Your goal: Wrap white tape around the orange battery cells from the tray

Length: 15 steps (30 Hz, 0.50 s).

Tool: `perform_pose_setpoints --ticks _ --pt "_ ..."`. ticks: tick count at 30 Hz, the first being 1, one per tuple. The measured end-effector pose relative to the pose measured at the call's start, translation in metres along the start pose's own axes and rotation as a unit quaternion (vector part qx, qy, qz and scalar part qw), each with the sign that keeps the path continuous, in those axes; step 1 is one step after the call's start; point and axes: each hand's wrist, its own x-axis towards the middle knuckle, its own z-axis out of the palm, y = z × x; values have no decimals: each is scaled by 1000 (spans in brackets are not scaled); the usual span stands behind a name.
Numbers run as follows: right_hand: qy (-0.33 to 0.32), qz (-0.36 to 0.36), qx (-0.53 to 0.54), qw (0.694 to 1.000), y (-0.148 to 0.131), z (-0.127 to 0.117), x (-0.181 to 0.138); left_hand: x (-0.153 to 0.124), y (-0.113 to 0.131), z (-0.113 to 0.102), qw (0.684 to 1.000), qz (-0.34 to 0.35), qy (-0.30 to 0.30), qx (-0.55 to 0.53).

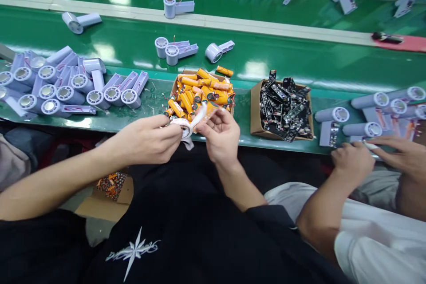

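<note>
Gripping a white, ring-shaped tape roll [182,122], your left fingers [171,132] seemingly brace it for unwinding; what your curled right fingers [225,117] hold is indistinct. At the roll's one o'clock, boxed orange plastic-wrapped cylinders [188,101] sit presumably within reach.

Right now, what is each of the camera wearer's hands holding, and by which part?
The left hand holds the white tape roll by its edge; the right hand is at the pulled-out strip, its exact grip too blurred to tell.

your green bench [242,120] carries lavender housings [68,94], one carton [174,84] of orange cells [187,101] and another carton [256,113] of circuit boards [282,107].
</note>
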Motion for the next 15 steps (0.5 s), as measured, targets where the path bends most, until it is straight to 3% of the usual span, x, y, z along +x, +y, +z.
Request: perform_pose_setpoints --ticks 1,3,5,6,8,11,13,15 --pt "41 -10 25 999 10 6 -7 1 9 5 999 -16 32 26" --pt "60 -16 48 997 16 11 -9 -1 35 19 991 -63 105 56" --pt "54 -36 54 996 3 -1 5 -14 68 37 980 -118 156 31" --pt "62 -65 54 995 -9 -13 16 -27 82 49 978 -140 152 -1" --pt "98 -145 47 983 -33 -44 38 -65 100 76 968 -233 86 -35" --pt "122 -217 11 969 -50 -86 54 -123 93 117 925 -371 -72 -32" --pt "120 -225 -13 967 -47 -100 51 -139 76 129 913 -384 -115 -77" --pt "133 -234 -23 963 -40 -106 43 -123 56 124 929 -334 -72 -141"
